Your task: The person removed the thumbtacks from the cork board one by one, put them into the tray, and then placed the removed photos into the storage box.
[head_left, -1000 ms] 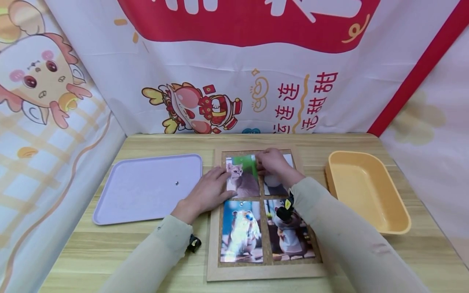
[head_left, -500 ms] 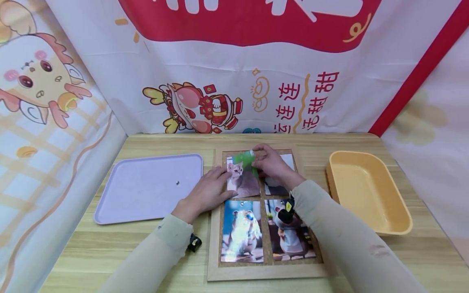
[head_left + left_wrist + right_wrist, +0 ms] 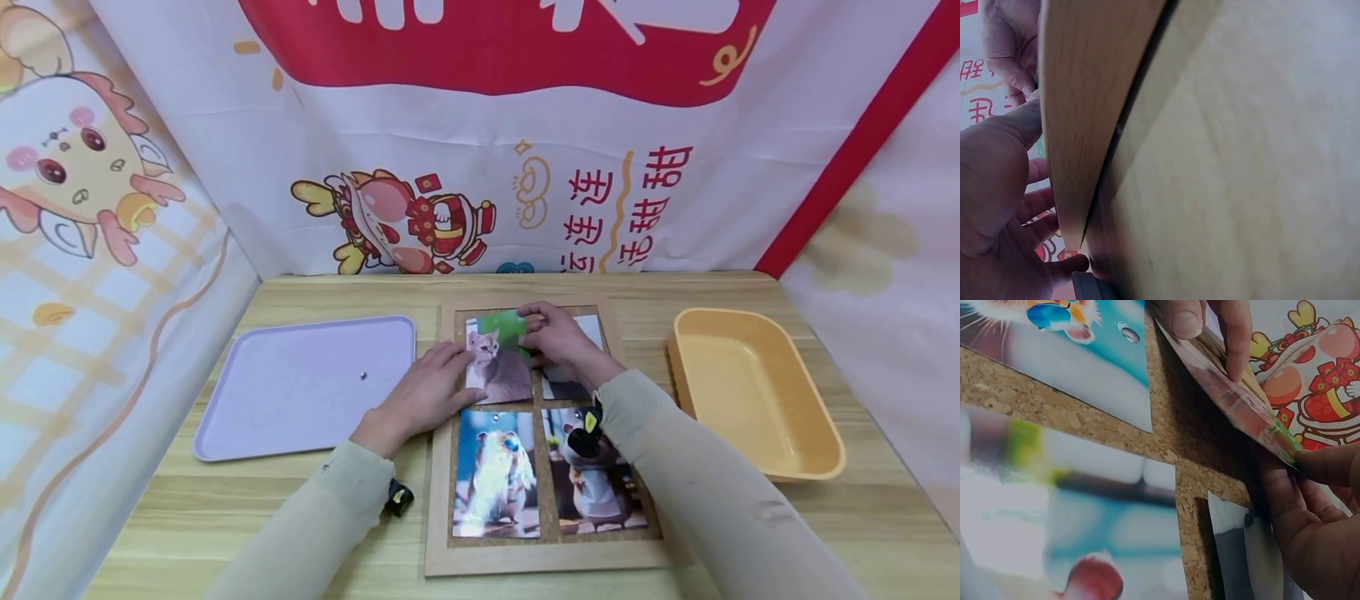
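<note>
I see the cat photo (image 3: 501,368) mid-frame, long axis up-frame: left hand (image 3: 425,382) relaxed on its left edge, right hand (image 3: 564,340) pinching upper right.

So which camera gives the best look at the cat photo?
The head view: the cat photo faces that camera, the cat plain to see. The right wrist view catches it steeply slanted, pinched by the right hand. The left wrist view shows at most green slivers.
</note>
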`<action>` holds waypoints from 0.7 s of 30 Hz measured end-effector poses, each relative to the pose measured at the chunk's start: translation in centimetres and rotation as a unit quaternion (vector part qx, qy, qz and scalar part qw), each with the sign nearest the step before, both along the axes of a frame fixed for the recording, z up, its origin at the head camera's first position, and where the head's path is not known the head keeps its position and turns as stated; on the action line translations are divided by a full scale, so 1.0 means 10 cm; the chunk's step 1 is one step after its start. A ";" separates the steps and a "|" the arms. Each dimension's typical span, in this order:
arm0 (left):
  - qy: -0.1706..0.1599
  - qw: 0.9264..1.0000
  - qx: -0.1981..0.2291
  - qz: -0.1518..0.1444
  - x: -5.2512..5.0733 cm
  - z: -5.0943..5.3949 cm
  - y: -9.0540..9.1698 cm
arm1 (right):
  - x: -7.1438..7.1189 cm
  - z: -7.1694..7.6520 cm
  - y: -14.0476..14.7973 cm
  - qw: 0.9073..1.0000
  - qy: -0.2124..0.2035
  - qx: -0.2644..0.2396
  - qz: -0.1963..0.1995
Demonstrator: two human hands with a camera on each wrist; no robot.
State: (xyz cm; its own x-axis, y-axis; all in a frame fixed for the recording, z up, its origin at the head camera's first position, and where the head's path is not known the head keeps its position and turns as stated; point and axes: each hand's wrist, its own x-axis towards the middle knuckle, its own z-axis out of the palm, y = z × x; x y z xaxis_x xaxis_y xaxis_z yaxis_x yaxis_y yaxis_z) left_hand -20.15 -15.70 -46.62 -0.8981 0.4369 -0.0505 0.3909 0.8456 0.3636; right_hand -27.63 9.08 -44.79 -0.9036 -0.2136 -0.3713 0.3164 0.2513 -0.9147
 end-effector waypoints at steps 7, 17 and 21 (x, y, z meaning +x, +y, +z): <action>0.002 1.000 0.024 0.001 0.01 0.02 -0.01 | 0.01 0.00 0.05 1.000 -0.001 -0.012 -0.005; 0.037 0.997 0.066 -0.009 -0.02 0.01 -0.02 | 0.06 0.11 0.26 1.000 0.001 -0.019 -0.012; 0.032 0.998 0.052 -0.004 -0.03 -0.01 -0.02 | 0.10 0.18 0.38 0.999 0.001 -0.054 0.001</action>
State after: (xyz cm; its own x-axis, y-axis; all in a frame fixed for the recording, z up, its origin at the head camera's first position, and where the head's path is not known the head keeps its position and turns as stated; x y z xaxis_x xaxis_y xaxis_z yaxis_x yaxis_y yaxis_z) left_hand -20.48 -15.88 -46.74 -0.8943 0.4443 0.0528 0.4232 0.8015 0.4225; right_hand -26.61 12.86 -43.00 -0.9041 -0.2534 -0.3442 0.3142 0.1519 -0.9371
